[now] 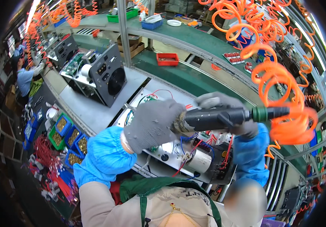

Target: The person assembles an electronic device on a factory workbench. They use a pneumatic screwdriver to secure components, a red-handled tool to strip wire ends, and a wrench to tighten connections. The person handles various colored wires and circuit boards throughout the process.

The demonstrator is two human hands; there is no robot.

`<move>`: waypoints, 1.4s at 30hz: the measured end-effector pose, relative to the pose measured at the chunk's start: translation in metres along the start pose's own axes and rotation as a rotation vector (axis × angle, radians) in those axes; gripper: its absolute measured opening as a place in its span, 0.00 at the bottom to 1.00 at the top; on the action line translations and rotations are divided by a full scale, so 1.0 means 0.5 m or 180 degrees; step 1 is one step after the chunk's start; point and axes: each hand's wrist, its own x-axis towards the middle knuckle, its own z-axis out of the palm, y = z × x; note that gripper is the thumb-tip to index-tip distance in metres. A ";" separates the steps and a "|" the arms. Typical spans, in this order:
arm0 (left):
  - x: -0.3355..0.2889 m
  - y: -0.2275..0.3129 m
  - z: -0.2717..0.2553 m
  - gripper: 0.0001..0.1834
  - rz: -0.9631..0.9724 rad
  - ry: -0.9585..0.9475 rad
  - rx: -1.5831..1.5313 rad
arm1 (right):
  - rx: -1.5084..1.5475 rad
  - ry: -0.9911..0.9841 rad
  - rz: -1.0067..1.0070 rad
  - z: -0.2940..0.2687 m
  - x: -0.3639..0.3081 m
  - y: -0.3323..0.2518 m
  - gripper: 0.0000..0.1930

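Observation:
A black air screwdriver [214, 119] with a green collar lies level in front of my chest. My left hand [153, 123], in a grey glove, is wrapped round its front end and hides the tip. My right hand [221, 101], gloved likewise and a little blurred, holds the tool's body from behind, with part of the glove showing below it. An orange coiled hose [284, 90] hangs by the tool's rear end. Under my hands sits an open electrical unit with a white cylinder [199, 160], red and blue wires and a black end panel [221, 166].
Another unit with a black fan panel [112, 79] stands further left on the line. Blue and green bins of brass parts [62, 125] and red wire bundles [45, 151] lie at left. A red tray [167, 59] rests beyond. A co-worker [26, 77] works far left.

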 end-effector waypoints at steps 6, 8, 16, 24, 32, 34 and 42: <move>0.108 -0.170 0.001 0.21 0.0826 0.0266 0.0762 | 0.2279 0.0933 0.1378 -0.023 -0.018 -0.016 0.37; 0.145 -0.217 0.031 0.19 0.0906 0.0141 0.0803 | 0.2392 0.1011 0.1744 0.028 0.020 -0.026 0.40; 0.244 -0.322 0.112 0.28 -0.0303 0.0372 0.0305 | 0.1030 0.1746 0.1341 -0.029 0.158 0.075 0.53; 0.124 -0.414 -0.042 0.26 -0.0941 0.1219 -0.0511 | 0.1501 0.2168 0.0992 -0.372 0.288 0.386 0.34; 0.068 -0.374 -0.083 0.26 -0.1240 0.1312 -0.0872 | 0.1090 0.3499 0.0965 -0.467 0.288 0.462 0.26; 0.056 -0.330 -0.104 0.26 -0.1151 0.1300 -0.1046 | 0.0042 0.3620 0.1254 -0.365 0.288 0.331 0.17; 0.064 -0.083 -0.052 0.21 -0.0549 0.0971 -0.3434 | -0.2151 0.0073 0.0473 0.077 0.035 0.034 0.28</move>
